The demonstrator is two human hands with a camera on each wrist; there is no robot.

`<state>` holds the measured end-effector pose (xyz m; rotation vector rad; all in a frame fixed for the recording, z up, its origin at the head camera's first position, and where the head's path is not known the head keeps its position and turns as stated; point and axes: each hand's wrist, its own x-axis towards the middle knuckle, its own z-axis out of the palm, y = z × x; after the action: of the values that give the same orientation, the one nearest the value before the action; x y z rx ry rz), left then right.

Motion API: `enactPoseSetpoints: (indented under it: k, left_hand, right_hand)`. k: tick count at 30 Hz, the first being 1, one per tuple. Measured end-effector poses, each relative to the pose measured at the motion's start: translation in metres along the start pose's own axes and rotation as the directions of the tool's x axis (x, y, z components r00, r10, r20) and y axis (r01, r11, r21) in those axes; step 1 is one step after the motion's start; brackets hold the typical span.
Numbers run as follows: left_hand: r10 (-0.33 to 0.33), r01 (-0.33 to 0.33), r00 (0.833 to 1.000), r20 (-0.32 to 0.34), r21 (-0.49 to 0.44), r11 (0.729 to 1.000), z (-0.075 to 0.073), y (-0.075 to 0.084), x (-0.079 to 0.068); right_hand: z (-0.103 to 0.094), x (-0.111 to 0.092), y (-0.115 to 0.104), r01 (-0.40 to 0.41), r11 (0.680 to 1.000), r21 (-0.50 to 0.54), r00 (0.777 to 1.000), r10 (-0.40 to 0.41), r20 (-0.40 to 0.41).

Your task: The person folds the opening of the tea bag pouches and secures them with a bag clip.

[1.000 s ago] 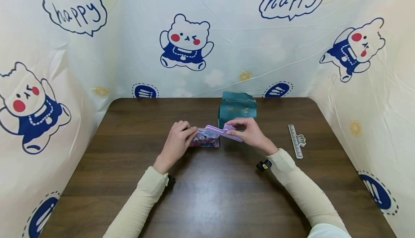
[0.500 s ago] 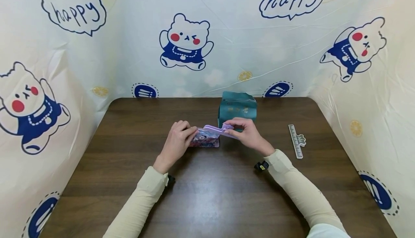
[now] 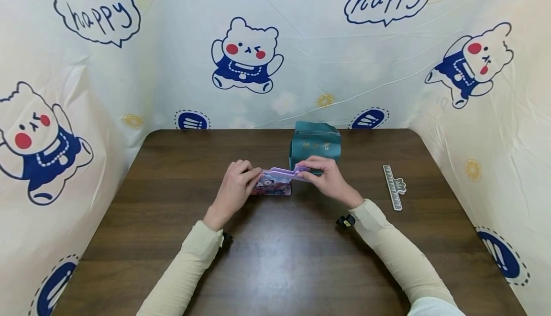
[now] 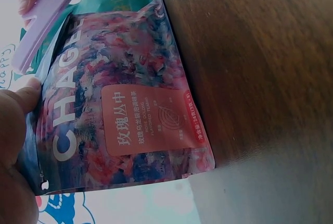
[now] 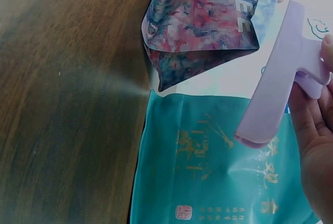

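A pink-and-blue floral tea pouch [image 4: 122, 62] stands on the table, its top edge folded over. My left hand [image 3: 232, 187] pinches that folded top at its left end, with the thumb [image 4: 28, 94] on the near side. In my right hand [image 3: 329, 177] is a lilac bag clip [image 5: 276, 73], gripped by its handles between thumb and fingers. The clip's long bar lies along the pouch's top in the head view. In the right wrist view it stands beside the pale blue flap [image 5: 264, 21].
Behind my right hand a teal pouch [image 3: 316, 143] stands near the table's back edge. A pale ruler-marked clip [image 3: 392, 188] with a crown-shaped handle lies on the table [image 3: 275, 258] to the right. A printed cloth [image 3: 181, 43] hangs around the table.
My right hand has brought the lilac clip slightly left, and its slanted bar has turned more level along the pouch top. My left hand and the pouch have stayed put.
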<state>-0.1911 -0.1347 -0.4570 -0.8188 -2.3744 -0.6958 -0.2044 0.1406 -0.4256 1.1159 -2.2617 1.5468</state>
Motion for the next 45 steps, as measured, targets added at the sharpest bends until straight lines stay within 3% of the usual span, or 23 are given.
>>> enactPoseSetpoints:
  k: [45]
  left_hand:
    - [0.011,-0.012,1.000,-0.028,-0.034,0.999,0.001,0.005,0.002]
  right_hand:
    - [0.013,0.003,0.007,0.058,0.996,-0.066,0.998,-0.057,0.018]
